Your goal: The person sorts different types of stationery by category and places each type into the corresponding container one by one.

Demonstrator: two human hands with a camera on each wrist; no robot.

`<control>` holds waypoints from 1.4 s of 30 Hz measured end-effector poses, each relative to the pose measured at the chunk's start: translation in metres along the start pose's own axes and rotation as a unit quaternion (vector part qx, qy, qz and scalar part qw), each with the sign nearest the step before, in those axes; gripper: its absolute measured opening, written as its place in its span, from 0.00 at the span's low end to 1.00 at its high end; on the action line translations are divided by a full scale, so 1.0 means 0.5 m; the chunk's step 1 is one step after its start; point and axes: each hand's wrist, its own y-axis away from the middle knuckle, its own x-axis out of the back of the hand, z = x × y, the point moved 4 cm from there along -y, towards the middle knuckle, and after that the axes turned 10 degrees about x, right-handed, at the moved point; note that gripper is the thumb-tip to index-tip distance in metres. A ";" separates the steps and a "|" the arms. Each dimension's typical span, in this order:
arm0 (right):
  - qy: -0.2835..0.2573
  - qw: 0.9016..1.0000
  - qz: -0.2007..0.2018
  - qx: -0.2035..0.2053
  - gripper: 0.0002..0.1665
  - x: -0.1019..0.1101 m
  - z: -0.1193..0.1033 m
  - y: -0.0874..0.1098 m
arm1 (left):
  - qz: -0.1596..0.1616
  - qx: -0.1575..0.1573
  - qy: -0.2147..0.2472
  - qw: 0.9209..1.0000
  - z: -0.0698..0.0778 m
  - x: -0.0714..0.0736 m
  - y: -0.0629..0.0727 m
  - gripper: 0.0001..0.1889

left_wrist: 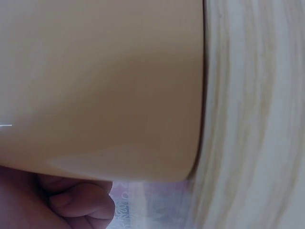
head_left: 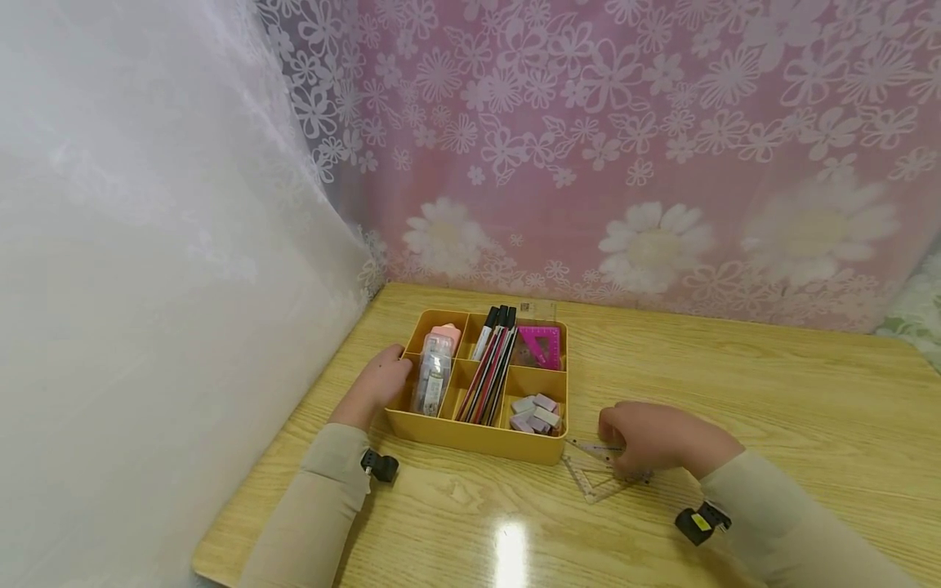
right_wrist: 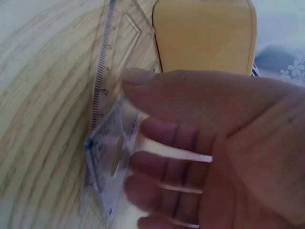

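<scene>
A yellow compartment organizer (head_left: 478,433) stands on the table. My left hand (head_left: 385,377) grips its left wall near the rim; the left wrist view shows curled fingers (left_wrist: 90,202) beside that wall. At the tray's front right corner, my right hand (head_left: 654,437) is over clear set squares (head_left: 591,482). In the right wrist view, its thumb and curled fingers pinch a small clear set square (right_wrist: 107,152), which tilts up. Beneath it a larger clear set square (right_wrist: 102,71) with a printed scale lies on the wood.
Inside the organizer are a clear plastic case (head_left: 434,376), a pink item (head_left: 447,331), pencils (head_left: 488,376), black-capped markers (head_left: 483,335), a magenta set square (head_left: 542,345) and several erasers (head_left: 535,414). A floral curtain (head_left: 588,163) hangs behind the table (head_left: 735,367); white fabric (head_left: 184,286) hangs at left.
</scene>
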 end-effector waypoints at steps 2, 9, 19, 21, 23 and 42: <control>0.009 1.000 -0.004 -0.006 0.24 -0.003 0.002 0.005 | -0.001 0.001 0.003 1.000 0.000 0.000 0.000 0.25; 0.007 1.000 -0.001 -0.020 0.26 -0.015 0.019 0.009 | 0.000 -0.001 -0.002 1.000 0.000 0.003 0.002 0.25; 0.010 1.000 0.013 -0.009 0.26 -0.013 0.031 0.015 | 0.001 -0.003 -0.004 1.000 0.004 0.006 0.002 0.26; 0.002 1.000 0.015 -0.005 0.24 -0.011 0.032 0.018 | 0.000 -0.002 -0.003 1.000 0.005 0.005 0.002 0.26; -0.012 1.000 0.014 0.003 0.22 -0.009 0.031 0.021 | -0.001 0.001 -0.002 1.000 0.004 0.004 0.002 0.26; -0.106 0.985 0.118 0.063 0.09 0.104 0.009 0.023 | 0.004 0.003 -0.008 1.000 0.000 0.005 0.004 0.26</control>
